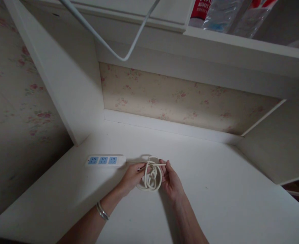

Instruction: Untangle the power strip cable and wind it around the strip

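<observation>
A cream power cord [149, 187], looped into a loose coil, is held between both hands just above the white desk. My left hand [132, 176] is closed on the left side of the coil. Thumb and fingers of my right hand [171, 179] pinch a strand of the same cord at the coil's right. To the left lies a white power strip [121, 160] with blue socket faces, flat on the desk, and the cord runs from its right end toward my left hand. Part of the coil is hidden behind the fingers.
The white desk [215, 203] spreads below, with side panels at left and right. Overhead, a shelf [241, 42] carries wrapped plastic bottles [223, 13]. A bent pale rod or cable [124, 58] hangs down at the upper left. Floral wallpaper [164, 96] covers the back.
</observation>
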### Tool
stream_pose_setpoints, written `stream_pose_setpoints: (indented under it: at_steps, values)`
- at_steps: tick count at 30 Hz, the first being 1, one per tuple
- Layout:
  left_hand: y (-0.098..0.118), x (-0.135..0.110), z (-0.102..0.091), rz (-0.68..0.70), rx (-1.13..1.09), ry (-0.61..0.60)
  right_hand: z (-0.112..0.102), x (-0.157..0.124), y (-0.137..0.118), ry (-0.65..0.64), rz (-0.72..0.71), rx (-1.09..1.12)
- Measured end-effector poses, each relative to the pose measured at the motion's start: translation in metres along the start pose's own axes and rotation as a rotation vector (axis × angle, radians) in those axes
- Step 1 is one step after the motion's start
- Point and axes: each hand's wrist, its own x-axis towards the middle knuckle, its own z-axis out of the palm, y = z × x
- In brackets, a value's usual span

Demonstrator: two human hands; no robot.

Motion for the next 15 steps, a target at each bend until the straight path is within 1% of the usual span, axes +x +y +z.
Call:
stream_pose_setpoints:
  at_steps: [2,3,6,8,9,12,15]
  values:
    - [0.001,0.000,0.000,0.001,0.029,0.014,-0.002,0.000,-0.005,-0.006,0.024,0.040]
    - [0.002,0.000,0.000,0.002,0.047,0.021,-0.003,0.000,-0.008,-0.007,0.008,0.047]
    - [0.003,0.000,-0.002,0.017,0.108,0.038,-0.006,-0.001,-0.016,-0.005,-0.148,-0.004]
    - [0.002,0.001,-0.005,0.036,0.163,0.037,-0.006,-0.002,-0.019,-0.040,-0.291,-0.101]
    - [0.002,0.002,-0.007,0.051,0.193,0.033,-0.006,-0.003,-0.020,-0.079,-0.351,-0.153]
    - [-0.001,0.002,-0.012,0.095,0.240,-0.015,-0.002,-0.009,-0.018,-0.221,-0.461,-0.292]
    - [0.000,0.000,-0.013,0.095,0.238,-0.086,0.001,-0.017,-0.006,-0.273,-0.560,-0.484]
